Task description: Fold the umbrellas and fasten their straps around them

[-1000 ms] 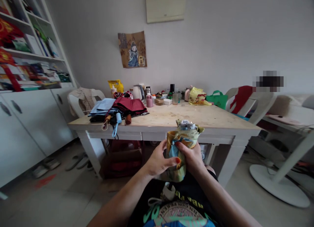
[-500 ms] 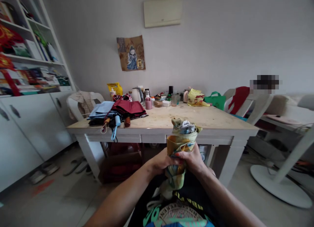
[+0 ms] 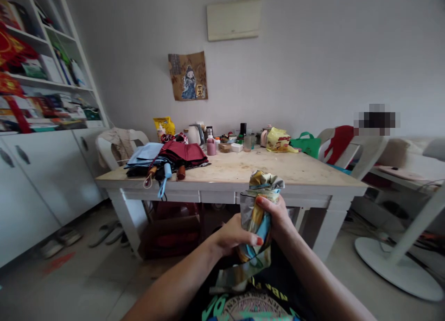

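Note:
A folding umbrella (image 3: 256, 221) with a yellow, blue and grey patterned canopy is held upright in front of my chest, its cloth wrapped into a bundle. My left hand (image 3: 237, 234) is closed around its lower left side, thumb across the front. Higher up on the right, my right hand (image 3: 277, 213) grips the cloth with its thumb pressed on it. A loose flap of the same fabric hangs below over my dark printed shirt (image 3: 257, 302). The handle does not show. Folded umbrellas, light blue (image 3: 148, 153) and dark red (image 3: 184, 153), lie on the table's left end.
The wooden table (image 3: 222, 172) stands before me, with a pink bottle (image 3: 211, 146), a kettle (image 3: 195, 135), a yellow plastic bag (image 3: 280, 140) and a green bag (image 3: 308, 145) along its back. Chairs flank it. A box (image 3: 170, 240) sits underneath; a person is at the far right.
The umbrella has turned in my hands, showing more grey and blue cloth. My right hand has moved higher on it, and a flap now spreads out below.

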A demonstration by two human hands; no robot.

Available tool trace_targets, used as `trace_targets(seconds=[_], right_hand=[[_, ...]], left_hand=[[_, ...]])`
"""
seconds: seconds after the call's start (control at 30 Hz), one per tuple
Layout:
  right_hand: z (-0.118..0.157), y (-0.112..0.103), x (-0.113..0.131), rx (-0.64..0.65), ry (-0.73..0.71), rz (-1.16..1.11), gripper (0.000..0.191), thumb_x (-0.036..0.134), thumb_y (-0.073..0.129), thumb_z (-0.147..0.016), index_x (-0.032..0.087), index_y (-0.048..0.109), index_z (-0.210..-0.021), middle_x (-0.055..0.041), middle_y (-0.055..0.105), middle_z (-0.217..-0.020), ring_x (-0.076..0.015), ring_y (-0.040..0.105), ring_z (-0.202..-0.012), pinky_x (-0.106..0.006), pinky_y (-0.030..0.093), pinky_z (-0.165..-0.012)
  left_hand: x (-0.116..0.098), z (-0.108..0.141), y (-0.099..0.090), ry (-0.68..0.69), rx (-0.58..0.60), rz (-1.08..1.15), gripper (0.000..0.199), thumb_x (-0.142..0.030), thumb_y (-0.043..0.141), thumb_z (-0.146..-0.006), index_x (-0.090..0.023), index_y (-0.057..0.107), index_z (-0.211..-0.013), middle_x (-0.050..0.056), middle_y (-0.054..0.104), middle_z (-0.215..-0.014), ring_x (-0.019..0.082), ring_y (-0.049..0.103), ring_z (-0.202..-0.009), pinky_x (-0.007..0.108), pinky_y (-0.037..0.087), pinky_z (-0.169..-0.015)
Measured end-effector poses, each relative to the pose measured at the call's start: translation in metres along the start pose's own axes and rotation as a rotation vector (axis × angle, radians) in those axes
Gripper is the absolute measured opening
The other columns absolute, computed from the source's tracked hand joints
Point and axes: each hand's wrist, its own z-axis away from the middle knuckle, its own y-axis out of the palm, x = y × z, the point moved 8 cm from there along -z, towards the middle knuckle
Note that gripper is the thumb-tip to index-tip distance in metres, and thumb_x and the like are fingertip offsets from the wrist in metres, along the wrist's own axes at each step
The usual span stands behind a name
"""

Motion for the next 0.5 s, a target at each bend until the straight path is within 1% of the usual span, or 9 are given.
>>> trace_targets(seconds=[0.03, 0.1, 0.2, 0.23, 0.3, 0.37, 0.4, 0.43, 0.5], right_hand=[[0.001, -0.001, 0.0, 0.006, -0.007, -0.002, 0.054, 0.038, 0.088, -0.053, 0.021, 0.059, -0.096, 0.0008, 0.067, -0.077, -0.0164, 0.06, -0.062, -0.032, 0.051, -0.064], [0.003, -0.002, 0.003, -0.005, -0.036, 0.029, 0.058, 0.039, 0.089, -0.052, 0.021, 0.058, -0.098, 0.0003, 0.067, -0.078, -0.0175, 0.061, -0.064, -0.032, 0.052, -0.065], [0.004, -0.003, 0.017, -0.079, -0.138, 0.176, 0.066, 0.036, 0.091, -0.048, 0.023, 0.054, -0.101, 0.0, 0.068, -0.083, -0.0197, 0.064, -0.072, -0.034, 0.054, -0.071], [0.005, -0.003, 0.023, -0.122, -0.191, 0.239, 0.07, 0.034, 0.092, -0.045, 0.023, 0.053, -0.103, -0.0007, 0.068, -0.086, -0.0213, 0.065, -0.078, -0.036, 0.054, -0.076], [0.005, -0.003, 0.035, -0.21, -0.295, 0.335, 0.079, 0.031, 0.093, -0.04, 0.022, 0.052, -0.107, -0.0024, 0.068, -0.094, -0.024, 0.065, -0.091, -0.038, 0.053, -0.086], [0.001, -0.002, 0.038, -0.235, -0.315, 0.349, 0.078, 0.032, 0.093, -0.041, 0.021, 0.053, -0.107, -0.0032, 0.069, -0.095, -0.0239, 0.065, -0.092, -0.038, 0.053, -0.087], [-0.002, -0.002, 0.035, -0.226, -0.282, 0.322, 0.073, 0.034, 0.092, -0.044, 0.02, 0.054, -0.104, -0.0032, 0.069, -0.092, -0.0228, 0.066, -0.087, -0.038, 0.054, -0.084], [-0.004, -0.003, 0.03, -0.208, -0.231, 0.281, 0.067, 0.035, 0.091, -0.046, 0.02, 0.056, -0.101, -0.0031, 0.069, -0.089, -0.0214, 0.066, -0.08, -0.037, 0.055, -0.08], [-0.008, -0.005, 0.021, -0.166, -0.136, 0.194, 0.059, 0.038, 0.09, -0.049, 0.019, 0.058, -0.094, -0.0026, 0.07, -0.082, -0.0191, 0.065, -0.07, -0.035, 0.055, -0.071]], left_hand=[[0.005, -0.003, 0.0, -0.027, 0.036, 0.084, 0.041, -0.022, 0.082, -0.043, -0.013, 0.064, -0.079, 0.001, 0.06, -0.068, 0.014, 0.054, -0.062, 0.027, 0.042, -0.061], [0.01, -0.008, -0.002, -0.039, 0.043, 0.143, 0.039, -0.019, 0.081, -0.042, -0.012, 0.063, -0.076, 0.0, 0.058, -0.066, 0.011, 0.051, -0.059, 0.025, 0.04, -0.059], [0.004, -0.015, -0.003, 0.038, -0.006, -0.011, 0.033, -0.014, 0.077, -0.048, -0.014, 0.064, -0.078, 0.0, 0.061, -0.071, 0.014, 0.053, -0.066, 0.026, 0.042, -0.064], [0.0, -0.017, -0.004, 0.076, -0.061, -0.121, 0.033, -0.013, 0.075, -0.049, -0.014, 0.064, -0.08, 0.001, 0.063, -0.073, 0.016, 0.055, -0.07, 0.027, 0.044, -0.066], [-0.012, -0.017, -0.01, 0.128, -0.229, -0.389, 0.034, -0.012, 0.073, -0.051, -0.016, 0.066, -0.084, 0.002, 0.066, -0.078, 0.021, 0.059, -0.077, 0.03, 0.046, -0.07], [-0.021, -0.012, -0.016, 0.133, -0.401, -0.602, 0.036, -0.013, 0.072, -0.053, -0.018, 0.066, -0.089, 0.004, 0.069, -0.08, 0.024, 0.062, -0.079, 0.032, 0.046, -0.07], [-0.025, -0.009, -0.017, 0.142, -0.442, -0.657, 0.037, -0.014, 0.072, -0.054, -0.018, 0.065, -0.091, 0.004, 0.069, -0.081, 0.025, 0.062, -0.079, 0.032, 0.046, -0.07], [-0.028, -0.006, -0.016, 0.156, -0.439, -0.666, 0.037, -0.015, 0.072, -0.055, -0.018, 0.065, -0.091, 0.004, 0.069, -0.081, 0.024, 0.062, -0.078, 0.032, 0.046, -0.069], [-0.025, -0.005, -0.01, 0.145, -0.307, -0.531, 0.035, -0.019, 0.075, -0.054, -0.016, 0.063, -0.086, 0.004, 0.067, -0.078, 0.023, 0.062, -0.075, 0.032, 0.046, -0.069]])
